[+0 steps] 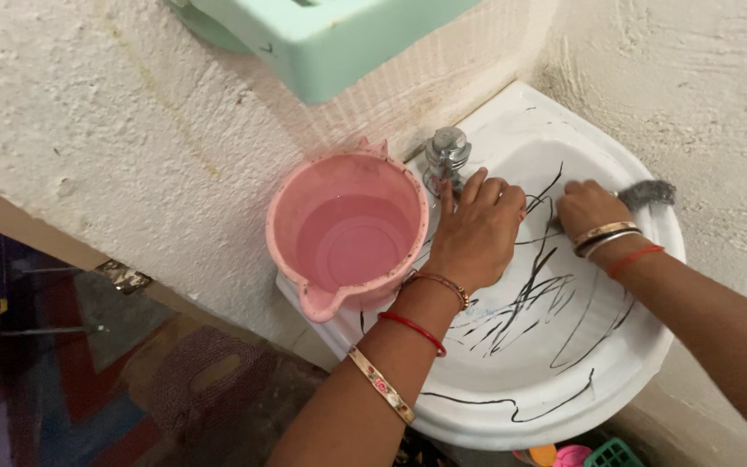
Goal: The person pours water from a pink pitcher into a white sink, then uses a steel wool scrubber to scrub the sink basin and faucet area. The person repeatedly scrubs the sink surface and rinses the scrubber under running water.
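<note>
Scrubbing barely begun: right hand (588, 207) clutches steel scourer (648, 194) at sink (564, 406) back rim, left hand (477, 233) rests flat and empty, black streaks (525, 298) everywhere.

Carrier: white corner sink (641, 363), rounded front rim, set into corner of rough plastered walls
Surface: black scribble marks across basin, more along front rim
Back-left rim: pink bucket (347, 229) w/ spout, some water inside, sits on rim against wall
Back edge: chrome tap (447, 156), just right of bucket
Right rim: grey scrubber (648, 194), near wall
Basin left: left hand (477, 233) resting on it
</note>
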